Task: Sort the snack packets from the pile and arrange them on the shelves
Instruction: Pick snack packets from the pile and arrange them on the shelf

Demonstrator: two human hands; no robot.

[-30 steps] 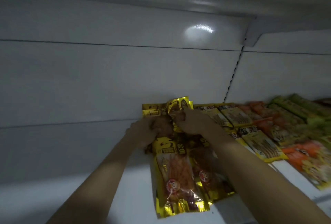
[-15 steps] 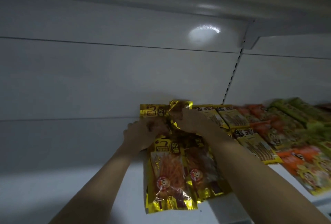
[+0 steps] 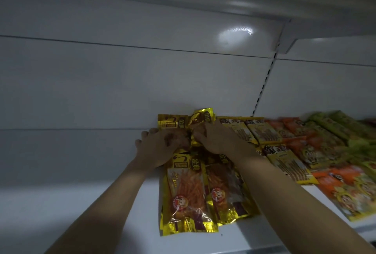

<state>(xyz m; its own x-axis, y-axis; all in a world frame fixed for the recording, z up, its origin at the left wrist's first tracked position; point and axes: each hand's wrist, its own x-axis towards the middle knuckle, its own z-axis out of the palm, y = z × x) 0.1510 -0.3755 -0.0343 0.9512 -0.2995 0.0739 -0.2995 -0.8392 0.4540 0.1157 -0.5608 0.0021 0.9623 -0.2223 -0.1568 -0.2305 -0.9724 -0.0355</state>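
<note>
Head view, white shelf (image 3: 101, 203), gold packets (image 3: 189, 198) flat at front, red cartoon-face badges, writing illegible, crumpled gold packet (image 3: 201, 118) against back panel (image 3: 101, 91), right hand (image 3: 215, 140) pinching it, left hand (image 3: 160, 148) alongside, outer fingers spread, grip unclear, yellow packets (image 3: 289, 164), orange packets (image 3: 317, 148), green packets (image 3: 341, 125) further right.

Left hand (image 3: 160, 148) and right hand (image 3: 220, 141) grip a crumpled gold packet (image 3: 201, 118) far back on the shelf (image 3: 81, 203).

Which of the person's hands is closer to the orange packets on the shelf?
Right. The right hand, on the crumpled gold packet, is separated from the orange packets by yellow packets; the left hand lies farther left, beyond the right one.
</note>
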